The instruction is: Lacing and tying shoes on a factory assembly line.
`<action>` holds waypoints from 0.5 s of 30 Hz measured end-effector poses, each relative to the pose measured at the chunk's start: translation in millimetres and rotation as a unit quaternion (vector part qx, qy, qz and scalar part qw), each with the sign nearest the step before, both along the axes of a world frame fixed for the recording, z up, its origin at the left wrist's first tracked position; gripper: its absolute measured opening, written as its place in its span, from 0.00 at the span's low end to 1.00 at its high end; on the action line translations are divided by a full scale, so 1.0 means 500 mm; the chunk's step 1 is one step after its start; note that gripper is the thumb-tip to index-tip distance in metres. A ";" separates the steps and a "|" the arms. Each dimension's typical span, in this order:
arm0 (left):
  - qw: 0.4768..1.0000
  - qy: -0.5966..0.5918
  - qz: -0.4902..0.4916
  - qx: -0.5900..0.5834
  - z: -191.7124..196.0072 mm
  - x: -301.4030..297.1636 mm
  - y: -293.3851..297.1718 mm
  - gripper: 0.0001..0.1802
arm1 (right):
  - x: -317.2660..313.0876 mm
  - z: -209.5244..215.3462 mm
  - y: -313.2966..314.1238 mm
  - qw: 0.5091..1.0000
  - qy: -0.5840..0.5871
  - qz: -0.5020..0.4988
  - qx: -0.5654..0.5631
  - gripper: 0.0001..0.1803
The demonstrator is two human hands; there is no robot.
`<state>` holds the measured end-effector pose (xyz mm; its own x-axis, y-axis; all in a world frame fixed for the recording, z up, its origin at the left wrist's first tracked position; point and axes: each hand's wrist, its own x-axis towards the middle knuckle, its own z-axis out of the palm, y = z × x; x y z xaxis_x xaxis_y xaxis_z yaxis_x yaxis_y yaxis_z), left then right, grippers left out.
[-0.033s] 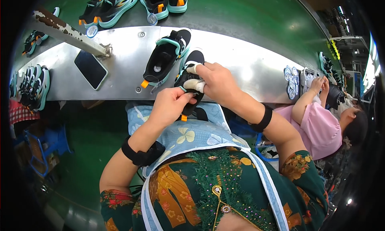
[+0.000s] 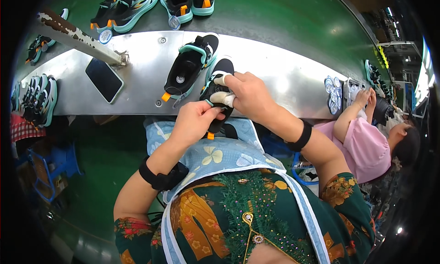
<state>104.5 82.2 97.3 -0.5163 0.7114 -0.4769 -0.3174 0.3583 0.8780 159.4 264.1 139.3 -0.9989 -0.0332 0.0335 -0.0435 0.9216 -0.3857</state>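
Note:
A black sneaker (image 2: 224,65) with a mint-green sole lies at the bench's near edge, its toe pointing away and its orange heel tab toward me. My left hand (image 2: 194,120) pinches the sneaker's opening on the left side, thumb against fingers. From the right, my right hand (image 2: 252,95) grips the upper near the tongue; white covers sit on two of its fingers. What lies between the fingertips is hidden. Just left of it rests a matching sneaker (image 2: 182,76), untouched, with its opening facing me and a clear tag at its heel.
A smartphone (image 2: 104,79) lies on the metal bench (image 2: 142,76) beside a rusty post (image 2: 82,38). More sneakers (image 2: 134,10) stand on the green surface behind, others (image 2: 41,99) at far left. Round tags (image 2: 333,94) lie at right, near a person in pink (image 2: 366,147).

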 end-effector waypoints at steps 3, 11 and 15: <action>0.999 0.014 0.019 0.034 -0.008 0.008 -0.002 0.12 | -0.007 0.051 0.019 0.990 -0.053 0.022 -0.132 0.17; 1.000 0.023 0.016 0.000 0.001 0.003 -0.001 0.12 | -0.012 0.060 0.002 0.994 -0.043 0.016 -0.100 0.20; 0.999 0.027 0.007 -0.021 0.010 0.001 0.005 0.12 | -0.002 0.024 0.001 0.993 -0.032 0.014 -0.117 0.18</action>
